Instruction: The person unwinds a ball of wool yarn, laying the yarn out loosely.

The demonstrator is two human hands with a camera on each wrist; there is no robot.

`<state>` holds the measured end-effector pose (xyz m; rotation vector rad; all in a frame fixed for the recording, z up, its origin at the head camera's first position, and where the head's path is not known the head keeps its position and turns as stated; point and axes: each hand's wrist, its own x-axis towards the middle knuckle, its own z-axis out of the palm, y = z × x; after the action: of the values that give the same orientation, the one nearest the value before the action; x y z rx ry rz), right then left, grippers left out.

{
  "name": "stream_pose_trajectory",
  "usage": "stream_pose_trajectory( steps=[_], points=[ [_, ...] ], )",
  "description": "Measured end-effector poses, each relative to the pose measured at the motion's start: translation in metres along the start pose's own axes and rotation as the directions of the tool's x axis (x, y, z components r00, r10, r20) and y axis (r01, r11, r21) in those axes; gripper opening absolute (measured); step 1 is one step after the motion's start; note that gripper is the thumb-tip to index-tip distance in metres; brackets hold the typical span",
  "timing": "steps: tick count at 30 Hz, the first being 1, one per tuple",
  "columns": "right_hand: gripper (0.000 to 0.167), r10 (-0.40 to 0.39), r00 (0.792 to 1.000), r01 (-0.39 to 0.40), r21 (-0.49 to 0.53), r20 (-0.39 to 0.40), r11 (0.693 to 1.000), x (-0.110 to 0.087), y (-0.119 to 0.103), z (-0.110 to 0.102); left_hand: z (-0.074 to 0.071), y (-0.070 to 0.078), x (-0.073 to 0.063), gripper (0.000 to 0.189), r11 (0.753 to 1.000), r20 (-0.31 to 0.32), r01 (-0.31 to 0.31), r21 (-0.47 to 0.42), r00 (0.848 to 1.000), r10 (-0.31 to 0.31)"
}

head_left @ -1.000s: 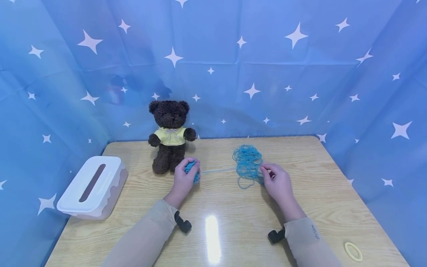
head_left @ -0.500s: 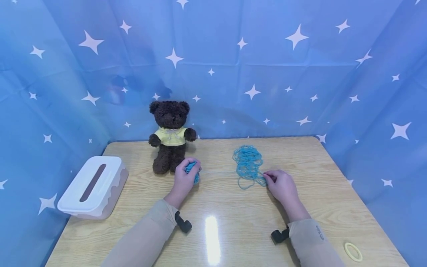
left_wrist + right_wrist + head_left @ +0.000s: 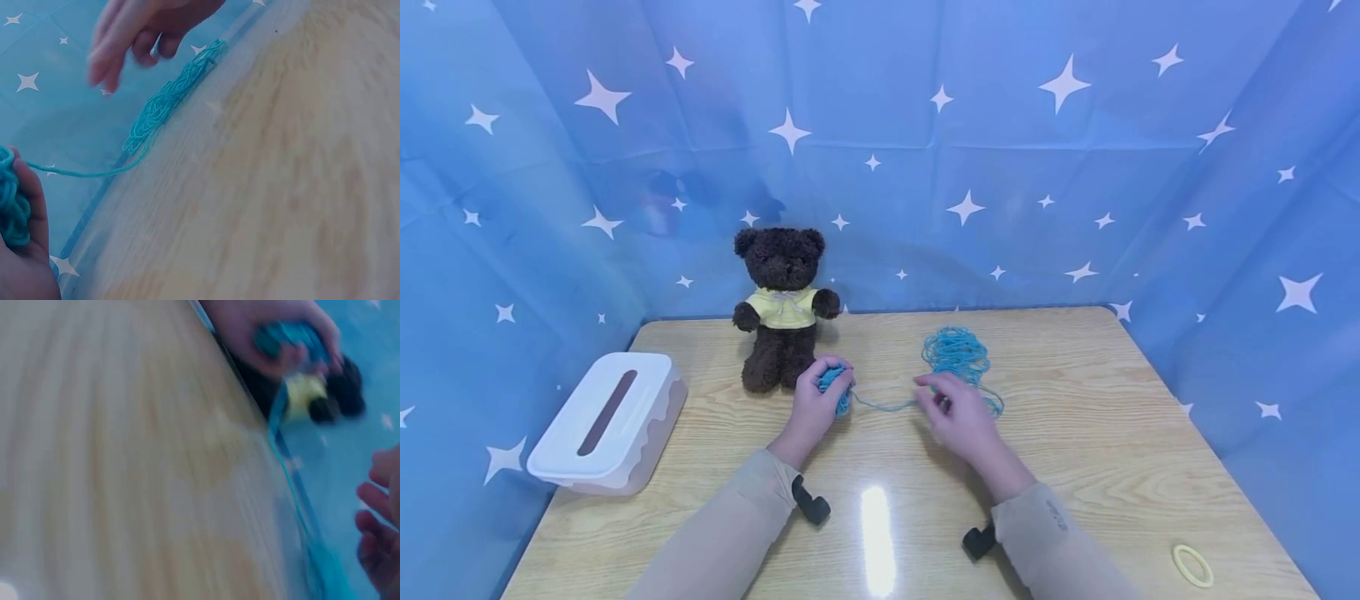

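Turquoise yarn (image 3: 172, 103), in two places: as a loosely looped heap (image 3: 955, 352) on the bench (image 3: 1120, 433), right of the middle and toward the far edge, and as a compact bundle (image 3: 832, 380) inside the left hand (image 3: 808, 410). Between bundle and heap, a single slack strand (image 3: 883, 409), sagging in the left wrist view. Near side of the heap partly hidden in the head view behind the right hand (image 3: 962, 417), with a few loops showing to the right of it.

Left grip: thumb and fingers curled round the bundle, yarn visible between them. Right grip: fingers loosely spread, thumb apart from forefinger, near the heap and blurred in the left wrist view. Cannot tell from the head view whether touching the strand.

Just beyond the left hand, upright on the bench, a dark brown teddy bear (image 3: 778, 342) in a pale yellow top (image 3: 784, 308). Toward the left edge, well apart from the yarn, a box (image 3: 634, 421) with a white lid and a long slot along the top. At the near right, lying flat, a pale yellow ring (image 3: 1176, 557). Behind everything, a blue curtain (image 3: 880, 83) with white four-pointed stars.
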<state>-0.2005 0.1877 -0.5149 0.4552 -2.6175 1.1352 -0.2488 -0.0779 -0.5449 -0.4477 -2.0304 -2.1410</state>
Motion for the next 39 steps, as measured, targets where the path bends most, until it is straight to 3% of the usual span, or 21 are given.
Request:
stream_pose_trajectory(
  steps=[4, 8, 14, 22, 30, 39],
  points=[
    [0.044, 0.037, 0.984, -0.056, 0.101, 0.177, 0.993, 0.009, -0.028, 0.027, 0.0, 0.0, 0.0, 0.014, 1.0, 0.022, -0.004, -0.027, 1.0, 0.004],
    [0.042, 0.016, 0.977, -0.042, 0.122, 0.213, 0.992, 0.017, -0.042, 0.05, 0.002, 0.001, 0.001, 0.014, 0.999, 0.028, -0.012, -0.034, 1.0, 0.013],
    [0.018, -0.012, 0.995, 0.003, 0.084, 0.101, 0.996, 0.019, -0.04, 0.061, 0.004, 0.003, 0.002, 0.011, 1.0, 0.008, 0.0, -0.001, 1.0, 0.0],
    [0.013, 0.022, 0.998, -0.018, 0.071, -0.051, 0.997, 0.016, -0.026, 0.04, 0.004, 0.005, 0.0, 0.013, 1.0, 0.011, 0.022, -0.008, 1.0, -0.022],
    [0.009, 0.039, 0.964, -0.012, 0.105, -0.264, 0.994, 0.013, 0.0, 0.012, 0.002, 0.003, 0.0, 0.013, 0.998, 0.02, 0.044, -0.048, 0.999, -0.043],
    [0.01, 0.092, 0.93, -0.079, 0.05, -0.357, 0.996, 0.002, 0.03, -0.022, 0.001, 0.004, 0.0, 0.024, 0.997, 0.014, 0.048, -0.068, 0.999, -0.048]
  ],
)
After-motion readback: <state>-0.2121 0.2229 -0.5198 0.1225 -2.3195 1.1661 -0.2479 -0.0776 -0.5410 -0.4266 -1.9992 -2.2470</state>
